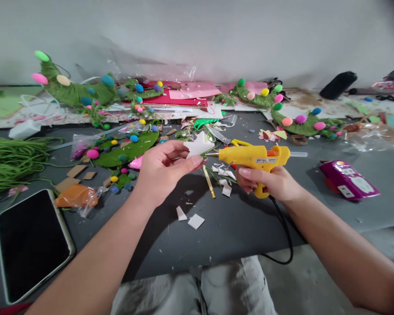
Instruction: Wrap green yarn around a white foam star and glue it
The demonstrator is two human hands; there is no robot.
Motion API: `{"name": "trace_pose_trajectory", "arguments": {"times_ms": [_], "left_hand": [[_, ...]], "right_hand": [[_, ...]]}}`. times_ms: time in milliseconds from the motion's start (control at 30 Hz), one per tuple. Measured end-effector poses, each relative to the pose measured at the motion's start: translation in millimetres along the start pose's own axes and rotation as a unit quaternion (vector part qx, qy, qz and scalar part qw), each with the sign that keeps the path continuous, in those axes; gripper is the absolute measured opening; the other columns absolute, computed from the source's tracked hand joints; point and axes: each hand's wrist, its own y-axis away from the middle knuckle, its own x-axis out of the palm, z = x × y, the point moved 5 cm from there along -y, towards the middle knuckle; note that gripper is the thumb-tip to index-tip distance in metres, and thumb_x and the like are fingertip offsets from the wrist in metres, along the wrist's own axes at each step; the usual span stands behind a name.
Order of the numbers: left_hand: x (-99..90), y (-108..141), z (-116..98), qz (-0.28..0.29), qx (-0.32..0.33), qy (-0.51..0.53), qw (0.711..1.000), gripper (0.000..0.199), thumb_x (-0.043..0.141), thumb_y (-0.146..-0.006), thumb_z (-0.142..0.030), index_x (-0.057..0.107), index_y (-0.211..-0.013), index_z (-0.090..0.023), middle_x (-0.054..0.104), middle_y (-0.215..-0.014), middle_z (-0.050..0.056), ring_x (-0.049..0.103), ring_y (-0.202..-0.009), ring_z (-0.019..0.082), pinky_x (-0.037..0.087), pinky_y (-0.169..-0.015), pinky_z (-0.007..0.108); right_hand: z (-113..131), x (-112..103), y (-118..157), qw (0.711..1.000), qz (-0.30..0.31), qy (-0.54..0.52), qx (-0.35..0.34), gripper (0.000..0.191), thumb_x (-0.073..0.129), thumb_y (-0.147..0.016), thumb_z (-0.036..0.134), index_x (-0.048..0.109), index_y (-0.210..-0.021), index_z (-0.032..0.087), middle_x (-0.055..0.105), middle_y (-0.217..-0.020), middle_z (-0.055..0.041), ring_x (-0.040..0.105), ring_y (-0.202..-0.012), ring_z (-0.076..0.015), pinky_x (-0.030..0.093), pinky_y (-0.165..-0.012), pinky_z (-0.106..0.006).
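A white star (198,145) is pinched between the thumb and fingers of my left hand (164,168), near the middle of the view. My right hand (269,180) is wrapped round the grip of a yellow glue gun (244,154), which lies level and points left. The metal nozzle is right beside the lower edge of the star, close to my left thumb; whether they touch is hard to tell. A clear glue stick (298,154) sticks out of the gun's back. Below my hands are white scraps (196,221) and a short yellow pencil (209,182).
Green crescents with coloured balls (77,89) stand along the wall. Green yarn (13,164), a tablet (34,245) and an orange packet (77,196) are on the left. Scissors (218,134) lie behind my hands, a purple packet (350,180) on the right. The gun's black cable (287,236) hangs over the table edge.
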Motion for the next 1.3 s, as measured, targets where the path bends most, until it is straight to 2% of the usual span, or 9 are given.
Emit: {"name": "trace_pose_trajectory", "arguments": {"times_ms": [200, 500, 700, 800, 900, 1000, 1033, 1167, 1300], "left_hand": [[-0.3, 0.3, 1.1, -0.004, -0.008, -0.003, 1.0, 0.032, 0.093, -0.068, -0.03, 0.078, -0.093, -0.02, 0.072, -0.085, 0.002, 0.071, -0.079, 0.017, 0.063, -0.081, 0.034], [-3.9, 0.1, 3.4, -0.013, -0.014, -0.013, 1.0, 0.036, 0.094, -0.068, -0.031, 0.077, -0.098, -0.019, 0.074, -0.09, 0.004, 0.072, -0.082, 0.019, 0.062, -0.082, 0.036], [-2.5, 0.7, 2.1, -0.018, -0.012, -0.007, 1.0, 0.032, 0.094, -0.067, -0.028, 0.078, -0.093, -0.019, 0.074, -0.086, 0.003, 0.074, -0.079, 0.019, 0.064, -0.08, 0.034], [0.5, 1.0, -0.8, -0.008, -0.01, 0.021, 1.0, 0.029, 0.093, -0.069, -0.024, 0.078, -0.093, -0.02, 0.075, -0.084, 0.001, 0.076, -0.079, 0.019, 0.066, -0.078, 0.031], [2.2, 1.6, -5.3, -0.007, -0.002, 0.027, 1.0, 0.027, 0.092, -0.07, -0.023, 0.079, -0.094, -0.02, 0.077, -0.085, 0.003, 0.078, -0.081, 0.021, 0.067, -0.079, 0.033], [2.7, 2.5, -8.9, -0.005, 0.009, 0.024, 1.0, 0.026, 0.092, -0.071, -0.022, 0.078, -0.093, -0.02, 0.078, -0.086, 0.003, 0.079, -0.081, 0.022, 0.067, -0.079, 0.035], [2.8, 2.9, -9.6, -0.004, 0.012, 0.026, 1.0, 0.026, 0.092, -0.07, -0.021, 0.078, -0.093, -0.02, 0.078, -0.086, 0.003, 0.079, -0.081, 0.023, 0.067, -0.078, 0.035], [3.3, 4.3, -11.4, 0.006, 0.021, 0.046, 0.999, 0.026, 0.092, -0.07, -0.019, 0.078, -0.092, -0.021, 0.078, -0.083, 0.002, 0.079, -0.078, 0.021, 0.067, -0.076, 0.033], [5.0, 5.9, -13.2, 0.021, 0.028, 0.067, 0.997, 0.025, 0.092, -0.071, -0.018, 0.079, -0.091, -0.023, 0.078, -0.082, 0.001, 0.078, -0.076, 0.019, 0.067, -0.075, 0.031]], "right_hand": [[-1.7, -2.3, 1.0, 1.0, -0.004, 0.007, 0.009, 0.035, 0.073, -0.087, 0.045, 0.057, -0.069, 0.02, 0.044, -0.057, 0.0041, 0.047, -0.051, -0.0116, 0.042, -0.048, -0.028], [7.7, -3.4, 8.5, 0.987, -0.069, 0.138, -0.035, 0.021, 0.072, -0.09, 0.039, 0.067, -0.078, 0.022, 0.057, -0.061, -0.0001, 0.05, -0.054, -0.0132, 0.041, -0.049, -0.028], [9.0, -5.1, 8.4, 0.98, -0.078, 0.174, -0.053, 0.012, 0.073, -0.088, 0.037, 0.072, -0.088, 0.025, 0.07, -0.078, -0.0029, 0.062, -0.069, -0.0179, 0.051, -0.06, -0.031], [8.2, -10.9, 8.8, 0.977, -0.088, 0.186, -0.053, 0.014, 0.072, -0.088, 0.036, 0.071, -0.084, 0.023, 0.071, -0.08, -0.0032, 0.063, -0.072, -0.018, 0.054, -0.066, -0.031], [11.0, -26.1, 8.7, 0.969, -0.122, 0.209, -0.04, 0.02, 0.071, -0.088, 0.039, 0.073, -0.093, 0.02, 0.073, -0.085, -0.0043, 0.063, -0.073, -0.0177, 0.055, -0.066, -0.03], [15.7, -52.4, 8.1, 0.944, -0.164, 0.287, -0.003, 0.037, 0.072, -0.088, 0.05, 0.075, -0.11, 0.02, 0.076, -0.098, -0.0061, 0.065, -0.086, -0.0205, 0.054, -0.075, -0.03], [15.7, -63.8, 8.5, 0.929, -0.182, 0.322, 0.031, 0.042, 0.072, -0.087, 0.055, 0.075, -0.11, 0.02, 0.075, -0.095, -0.0057, 0.064, -0.084, -0.02, 0.053, -0.074, -0.03], [15.7, -108.2, 16.2, 0.85, -0.27, 0.434, 0.13, 0.053, 0.062, -0.088, 0.069, 0.073, -0.095, 0.018, 0.067, -0.076, -0.0047, 0.056, -0.071, -0.0168, 0.045, -0.068, -0.031], [9.0, -130.6, 24.1, 0.814, -0.305, 0.47, 0.154, 0.053, 0.062, -0.086, 0.069, 0.065, -0.081, 0.016, 0.064, -0.074, -0.0085, 0.056, -0.073, -0.0201, 0.041, -0.069, -0.034]]}}
